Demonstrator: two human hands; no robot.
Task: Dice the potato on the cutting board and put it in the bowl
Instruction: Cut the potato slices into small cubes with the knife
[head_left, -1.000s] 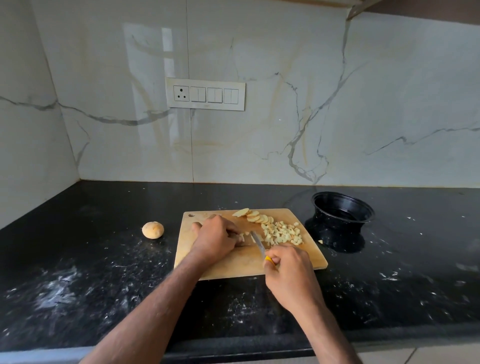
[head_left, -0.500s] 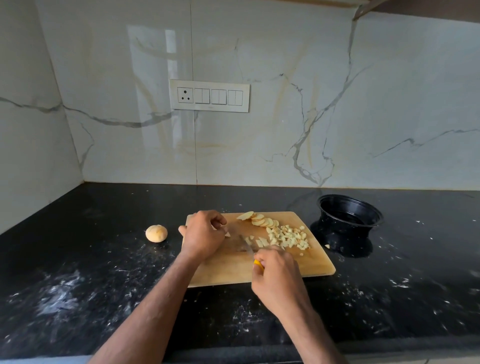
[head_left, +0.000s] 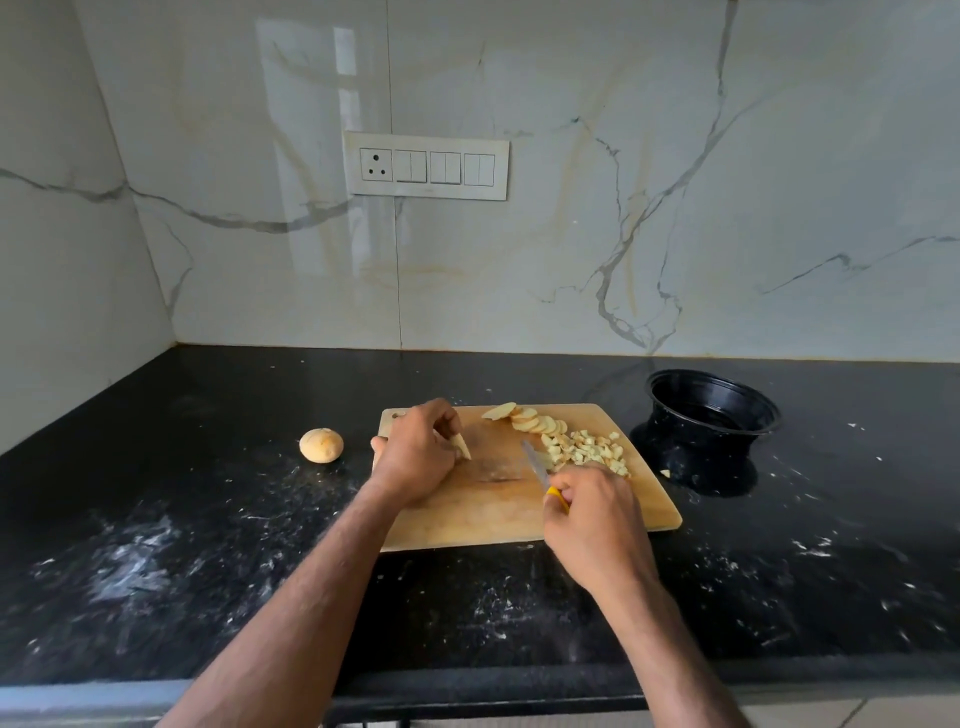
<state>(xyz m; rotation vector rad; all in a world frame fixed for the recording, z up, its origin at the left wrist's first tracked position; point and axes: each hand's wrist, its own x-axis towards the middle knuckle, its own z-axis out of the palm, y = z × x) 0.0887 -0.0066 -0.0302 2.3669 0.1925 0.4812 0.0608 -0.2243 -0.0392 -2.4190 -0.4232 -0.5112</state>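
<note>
My right hand (head_left: 592, 512) covers nearly all of the knife (head_left: 537, 465) handle; I see only a yellow sliver of it. My left hand (head_left: 415, 457) hides most of the potato slice (head_left: 461, 446) it pinches. From here the inside of the black bowl (head_left: 711, 410) reads as plain dark. The bottom edge cuts off both my forearms, and the near counter (head_left: 156, 571) edge blurs.

switch panel (head_left: 427, 166) on marble wall (head_left: 623, 208) — black speckled counter (head_left: 208, 519).

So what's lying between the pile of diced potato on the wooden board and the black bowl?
Head view: bare board edge, then one stray potato piece on the black counter, before the black bowl.
</note>
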